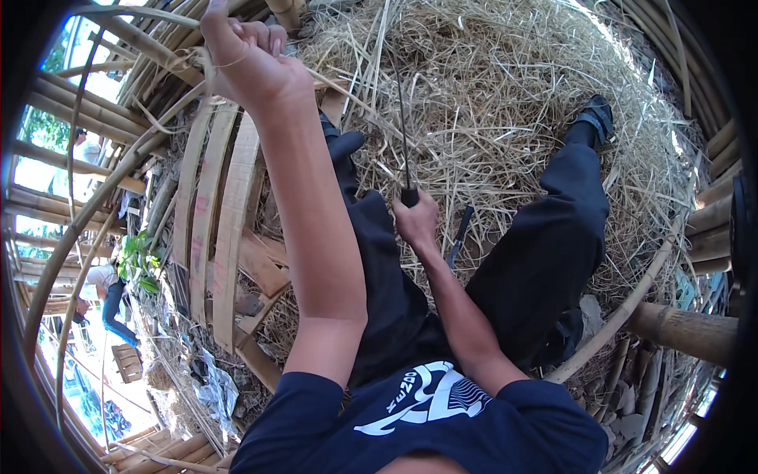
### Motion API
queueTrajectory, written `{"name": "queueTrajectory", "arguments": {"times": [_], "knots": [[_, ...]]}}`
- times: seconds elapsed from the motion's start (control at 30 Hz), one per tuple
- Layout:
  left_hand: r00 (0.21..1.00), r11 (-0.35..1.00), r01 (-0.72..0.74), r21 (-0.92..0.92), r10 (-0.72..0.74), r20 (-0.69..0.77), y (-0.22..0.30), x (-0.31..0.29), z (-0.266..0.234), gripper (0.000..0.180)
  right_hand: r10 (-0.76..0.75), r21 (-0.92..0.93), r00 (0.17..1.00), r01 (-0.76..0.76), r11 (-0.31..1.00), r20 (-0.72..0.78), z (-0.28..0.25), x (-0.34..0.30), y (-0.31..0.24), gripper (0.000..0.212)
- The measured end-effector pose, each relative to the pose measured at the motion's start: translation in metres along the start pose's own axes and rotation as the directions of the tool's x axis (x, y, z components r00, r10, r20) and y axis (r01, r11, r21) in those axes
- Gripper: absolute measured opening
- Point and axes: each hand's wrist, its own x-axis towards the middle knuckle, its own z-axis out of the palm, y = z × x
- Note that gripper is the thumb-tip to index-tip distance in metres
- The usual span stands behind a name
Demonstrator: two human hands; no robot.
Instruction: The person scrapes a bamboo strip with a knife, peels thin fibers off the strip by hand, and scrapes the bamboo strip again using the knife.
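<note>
Around us we see a workspace walled by bamboo poles (91,104), with daylight and a person in blue trousers (115,310) beyond those on the left. Most of the ground is a thick litter of pale shavings (489,103), loose and springy-looking; we judge that it gives underfoot and easily hides small things. A thick bamboo (687,332) juts in at the right, and flat boards (212,213) stand side by side at the left.

At the upper left runs a pale strip (142,13), right by the raised left hand (257,62). We expect it to be light and bendy, with edges that could splinter, so we would take hold of its flat faces and avoid sliding along it. The left hand's fingers are curled in, but we cannot tell whether they grip the strip.

Over the shavings, between the dark trouser legs (560,229), is the long narrow tool (404,134), seen nearly edge-on and pointing away. It looks stiff and slim, probably sharp; we would hold it only by its dark handle (409,197). The right hand (417,218) is wrapped around that handle. Smallest, a dark slender object (459,233) lies just beside it.
</note>
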Motion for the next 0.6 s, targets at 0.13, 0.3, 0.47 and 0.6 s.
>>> {"name": "queueTrajectory", "arguments": {"times": [0.13, 0.3, 0.47, 0.6], "knots": [[0.999, 0.999, -0.034, -0.004, 0.034, -0.025, -0.003, 0.003, 0.003, 0.038, -0.308, 0.089, 0.949, 0.314, 0.945, -0.072, -0.002, -0.006, -0.010, 0.015], [0.993, 0.999, -0.009, 0.032, 0.013, -0.117, -0.009, 0.002, 0.010, 0.038, 0.402, -0.316, 0.915, -0.393, 0.864, -0.040, 0.009, 0.010, 0.118, 0.036], [0.994, 0.999, -0.010, 0.037, 0.014, -0.111, -0.009, 0.006, 0.001, 0.038, 0.418, -0.160, 0.905, -0.424, 0.891, -0.072, 0.017, -0.006, 0.075, 0.027], [0.998, 1.000, -0.009, -0.003, 0.009, -0.060, -0.010, 0.006, -0.001, 0.036, 0.001, -0.039, 0.998, -0.003, 0.999, -0.060, 0.002, 0.001, 0.032, 0.023]]}}
